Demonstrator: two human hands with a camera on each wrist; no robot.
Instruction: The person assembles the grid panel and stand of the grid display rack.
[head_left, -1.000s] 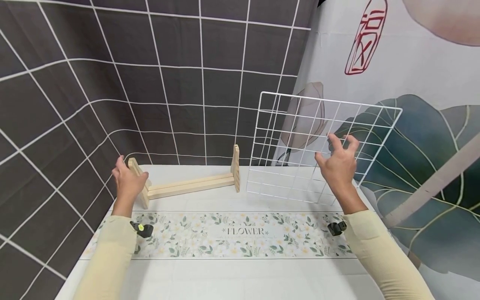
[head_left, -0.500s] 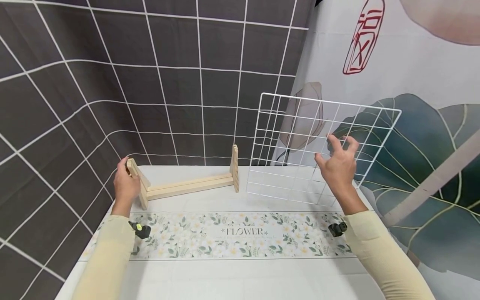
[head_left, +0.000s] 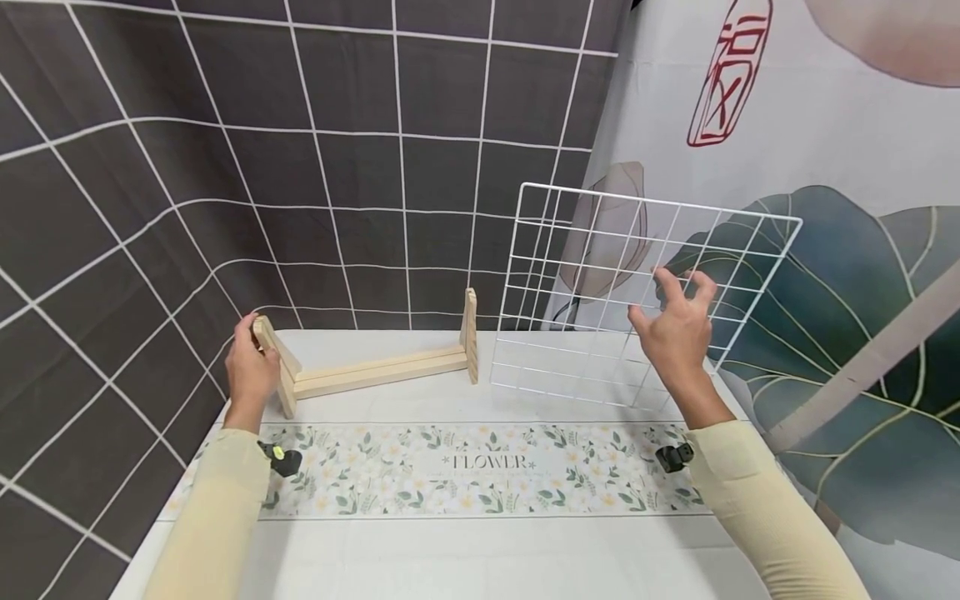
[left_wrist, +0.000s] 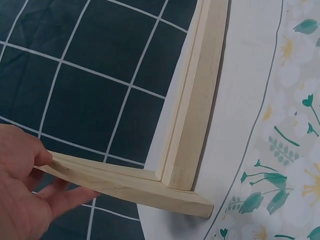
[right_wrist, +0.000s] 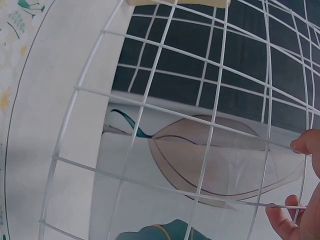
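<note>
On the left of the white table stands a pale wooden rack (head_left: 382, 372), with two upright end boards joined by a grooved bar. My left hand (head_left: 251, 364) holds its left end board (left_wrist: 125, 185), thumb on one side and fingers on the other, as the left wrist view shows. At the right, a white wire grid panel (head_left: 573, 287) stands tilted up from the table. My right hand (head_left: 681, 333) grips wires in its right half; in the right wrist view the fingertips (right_wrist: 303, 142) are bent at the wires. Part of that hand lies outside the right wrist view.
A table runner (head_left: 487, 492) with a flower print and the word FLOWER lies across the tabletop in front of the rack. Behind the table hangs a dark gridded cloth (head_left: 352, 167), and a leaf-printed cloth (head_left: 847, 333) hangs at the right.
My left hand has shifted its hold, the thumb drawing in against the left end board. The rack has moved very slightly left. The right hand and wire grid panel look nearly unchanged.
</note>
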